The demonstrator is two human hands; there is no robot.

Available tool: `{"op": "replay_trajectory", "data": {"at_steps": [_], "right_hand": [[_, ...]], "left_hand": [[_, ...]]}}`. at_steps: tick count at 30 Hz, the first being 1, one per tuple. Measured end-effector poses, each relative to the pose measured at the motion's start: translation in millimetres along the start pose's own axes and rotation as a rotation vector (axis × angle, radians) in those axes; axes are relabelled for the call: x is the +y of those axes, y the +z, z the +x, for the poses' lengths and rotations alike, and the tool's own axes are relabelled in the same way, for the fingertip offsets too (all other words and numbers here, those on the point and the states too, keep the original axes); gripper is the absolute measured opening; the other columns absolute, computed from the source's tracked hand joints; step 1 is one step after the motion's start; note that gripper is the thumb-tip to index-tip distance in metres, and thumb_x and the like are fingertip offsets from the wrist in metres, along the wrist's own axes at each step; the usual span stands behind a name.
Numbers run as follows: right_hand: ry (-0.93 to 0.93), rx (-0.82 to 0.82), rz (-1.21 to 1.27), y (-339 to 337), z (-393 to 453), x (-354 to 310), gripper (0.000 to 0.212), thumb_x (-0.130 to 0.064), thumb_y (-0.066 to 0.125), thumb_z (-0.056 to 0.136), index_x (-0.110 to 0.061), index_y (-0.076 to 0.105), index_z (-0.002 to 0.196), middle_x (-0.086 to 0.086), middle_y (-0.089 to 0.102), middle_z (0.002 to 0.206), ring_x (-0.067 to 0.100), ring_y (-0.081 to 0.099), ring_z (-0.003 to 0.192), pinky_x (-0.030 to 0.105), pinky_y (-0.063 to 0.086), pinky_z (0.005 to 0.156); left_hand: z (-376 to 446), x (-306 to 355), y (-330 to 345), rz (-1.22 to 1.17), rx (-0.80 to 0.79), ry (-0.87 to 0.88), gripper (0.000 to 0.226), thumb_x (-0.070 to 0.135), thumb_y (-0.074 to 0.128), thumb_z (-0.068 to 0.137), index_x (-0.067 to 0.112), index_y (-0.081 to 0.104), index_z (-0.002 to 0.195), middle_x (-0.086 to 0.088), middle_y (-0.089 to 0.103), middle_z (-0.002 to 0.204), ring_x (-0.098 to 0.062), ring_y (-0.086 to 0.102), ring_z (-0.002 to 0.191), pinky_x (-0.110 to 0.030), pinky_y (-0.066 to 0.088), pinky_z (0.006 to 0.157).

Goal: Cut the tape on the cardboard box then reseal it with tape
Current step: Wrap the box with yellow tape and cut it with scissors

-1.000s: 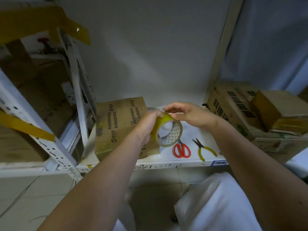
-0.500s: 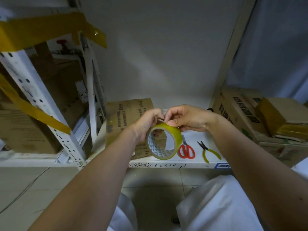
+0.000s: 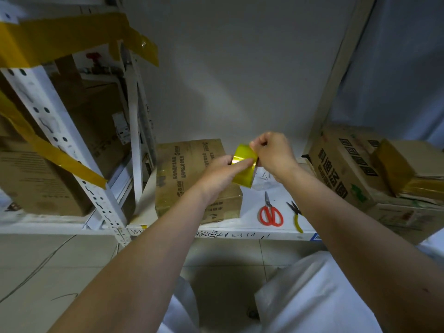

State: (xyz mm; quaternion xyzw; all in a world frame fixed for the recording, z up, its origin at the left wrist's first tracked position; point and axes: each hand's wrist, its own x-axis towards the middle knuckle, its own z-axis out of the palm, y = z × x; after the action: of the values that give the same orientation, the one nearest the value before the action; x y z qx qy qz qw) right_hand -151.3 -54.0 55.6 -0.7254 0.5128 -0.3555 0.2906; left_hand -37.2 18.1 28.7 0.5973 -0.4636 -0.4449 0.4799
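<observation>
A brown cardboard box (image 3: 185,169) with printed text lies on the white shelf (image 3: 249,230), left of centre. Above its right end I hold a yellow tape roll (image 3: 243,175). My left hand (image 3: 222,175) grips the roll from the left. My right hand (image 3: 274,152) pinches the loose tape end (image 3: 245,152), which stands peeled up a short way off the roll. Red-handled scissors (image 3: 270,212) lie on the shelf right of the box.
Yellow-handled pliers (image 3: 296,216) lie beside the scissors. Several cardboard boxes (image 3: 348,164) are stacked at the right. A white perforated rack post (image 3: 60,140) with yellow tape strips and more boxes stands at the left. Tiled floor lies below.
The roll has turned from showing its open core to showing its outer face. My right hand has pulled the tape end up and away from the roll.
</observation>
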Motion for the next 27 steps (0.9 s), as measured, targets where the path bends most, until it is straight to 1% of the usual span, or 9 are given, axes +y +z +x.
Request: {"op": "replay_trajectory", "data": {"at_steps": [4, 7, 10, 11, 13, 15, 21, 24, 27], "right_hand": [[-0.170, 0.008, -0.180, -14, 8, -10, 0.009, -0.027, 0.063, 0.088, -0.026, 0.063, 0.080, -0.008, 0.063, 0.084, 0.015, 0.061, 0.085, 0.031, 0.048, 0.073], [-0.243, -0.079, -0.152, -24, 16, -8, 0.009, -0.033, 0.070, 0.084, -0.027, 0.066, 0.090, -0.008, 0.064, 0.084, 0.008, 0.057, 0.079, 0.022, 0.041, 0.067], [-0.234, -0.188, -0.014, -25, 20, -5, 0.041, -0.036, 0.076, 0.077, -0.020, 0.064, 0.112, -0.005, 0.064, 0.084, 0.010, 0.060, 0.080, 0.025, 0.048, 0.074], [-0.228, -0.221, -0.002, -23, 19, -4, 0.037, -0.034, 0.077, 0.076, -0.020, 0.065, 0.108, -0.006, 0.063, 0.083, 0.010, 0.060, 0.080, 0.027, 0.050, 0.076], [-0.237, -0.239, -0.024, -19, 21, 3, 0.012, -0.024, 0.077, 0.078, -0.023, 0.067, 0.085, -0.008, 0.063, 0.078, 0.011, 0.059, 0.078, 0.034, 0.052, 0.080], [-0.237, -0.227, -0.055, -15, 22, 9, 0.012, -0.019, 0.071, 0.084, -0.024, 0.064, 0.076, -0.010, 0.062, 0.075, 0.012, 0.058, 0.077, 0.036, 0.052, 0.079], [-0.183, -0.214, -0.073, -12, 28, 12, 0.014, -0.018, 0.053, 0.095, -0.014, 0.064, 0.088, -0.002, 0.060, 0.079, 0.014, 0.055, 0.075, 0.036, 0.050, 0.076], [-0.197, -0.312, -0.021, -15, 26, 15, 0.012, -0.028, 0.063, 0.090, -0.017, 0.066, 0.087, -0.001, 0.061, 0.078, 0.011, 0.054, 0.073, 0.031, 0.048, 0.071], [-0.134, -0.402, 0.032, -15, 25, 19, 0.009, -0.015, 0.066, 0.088, -0.020, 0.065, 0.081, -0.003, 0.061, 0.076, 0.010, 0.054, 0.074, 0.025, 0.048, 0.071]], "left_hand": [[8, 10, -6, -0.109, 0.010, 0.083, 0.017, 0.018, 0.064, 0.089, 0.008, 0.066, 0.103, -0.005, 0.067, 0.089, -0.011, 0.058, 0.074, -0.021, 0.046, 0.070], [9, 13, -15, -0.103, -0.009, 0.088, 0.027, 0.016, 0.063, 0.090, 0.002, 0.064, 0.113, -0.009, 0.066, 0.094, -0.013, 0.058, 0.076, -0.025, 0.046, 0.072], [10, 9, -17, -0.100, -0.035, 0.076, 0.024, 0.017, 0.063, 0.090, 0.006, 0.064, 0.111, -0.004, 0.067, 0.090, -0.012, 0.059, 0.075, -0.026, 0.047, 0.073], [9, 7, -16, -0.105, -0.041, 0.065, 0.022, 0.016, 0.063, 0.090, 0.007, 0.064, 0.109, -0.003, 0.067, 0.089, -0.011, 0.059, 0.075, -0.026, 0.047, 0.074], [8, 1, -14, -0.119, -0.055, 0.044, 0.021, 0.015, 0.062, 0.090, 0.007, 0.064, 0.109, -0.002, 0.067, 0.088, -0.011, 0.059, 0.075, -0.024, 0.047, 0.074], [9, -3, -12, -0.122, -0.068, 0.024, 0.018, 0.015, 0.062, 0.090, 0.009, 0.065, 0.106, -0.002, 0.067, 0.088, -0.010, 0.060, 0.075, -0.023, 0.048, 0.073], [13, -2, -13, -0.097, -0.087, 0.010, 0.009, 0.019, 0.064, 0.089, 0.016, 0.067, 0.097, -0.001, 0.069, 0.087, -0.011, 0.062, 0.075, -0.025, 0.049, 0.075], [15, -6, -13, -0.116, -0.080, 0.013, 0.008, 0.017, 0.063, 0.090, 0.014, 0.066, 0.097, 0.000, 0.068, 0.085, -0.009, 0.061, 0.072, -0.023, 0.050, 0.070], [14, -14, -10, -0.118, -0.076, -0.016, 0.016, 0.015, 0.062, 0.090, 0.010, 0.066, 0.104, 0.003, 0.068, 0.082, -0.004, 0.061, 0.067, -0.020, 0.047, 0.064]]}}
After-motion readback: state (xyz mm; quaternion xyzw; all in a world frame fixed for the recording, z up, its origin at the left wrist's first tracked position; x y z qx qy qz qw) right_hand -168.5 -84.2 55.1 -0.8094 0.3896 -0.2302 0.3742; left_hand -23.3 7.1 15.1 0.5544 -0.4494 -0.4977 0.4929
